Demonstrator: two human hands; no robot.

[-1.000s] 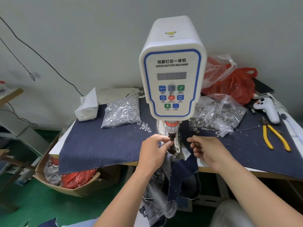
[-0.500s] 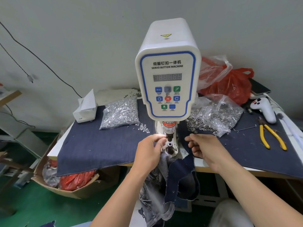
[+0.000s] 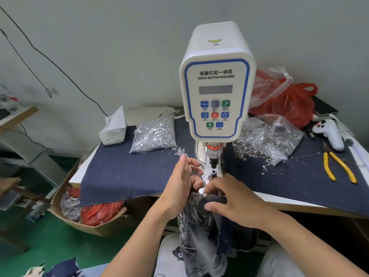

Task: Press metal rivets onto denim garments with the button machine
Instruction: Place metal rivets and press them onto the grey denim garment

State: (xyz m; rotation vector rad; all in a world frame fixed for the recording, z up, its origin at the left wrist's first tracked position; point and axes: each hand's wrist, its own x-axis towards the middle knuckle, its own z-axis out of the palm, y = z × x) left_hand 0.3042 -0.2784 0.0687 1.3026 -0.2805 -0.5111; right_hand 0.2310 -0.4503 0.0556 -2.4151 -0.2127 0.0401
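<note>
The denim garment (image 3: 201,226) hung lengthwise toward 6 o'clock below the button machine (image 3: 216,96); left hand (image 3: 179,188) fingers spread on it, right hand (image 3: 233,198) pinched its rivet (image 3: 205,195) edge.

Soft, even light fills the room, brightest on the white plastic button machine with blue trim (image 3: 216,92), with only faint shadows on the grey wall (image 3: 119,47). Wide-angle bending curves the edges, strongest toward 9 and 3 o'clock. Glare glints on the clear bag of silver rivets (image 3: 154,133). Both forearms blur slightly toward 6 o'clock.
</note>
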